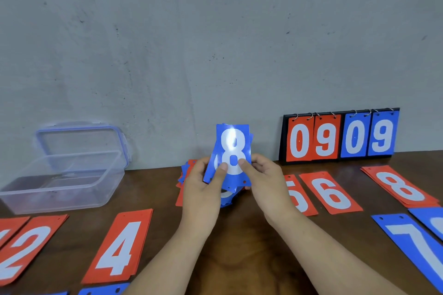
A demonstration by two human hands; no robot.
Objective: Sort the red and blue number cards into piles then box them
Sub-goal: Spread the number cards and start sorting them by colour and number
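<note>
Both hands hold a stack of cards upright above the table's middle, with a blue 8 card (232, 143) at the front. My left hand (203, 189) grips the stack from the left, thumb on the face. My right hand (266, 182) pinches the blue 8 card from the right, thumb on its face. Red piles lie flat: a 2 (24, 251), a 4 (119, 246), a 5 (299, 196), a 6 (332, 193) and an 8 (400, 185). A blue 7 card (412, 244) lies at the right. A clear plastic box (64, 175) stands open at the left.
A black flip scoreboard (340, 136) showing 09 in red and 09 in blue leans against the grey wall at the back right. More red and blue cards (185, 175) lie behind my left hand. Blue card edges (103, 291) show at the bottom edge.
</note>
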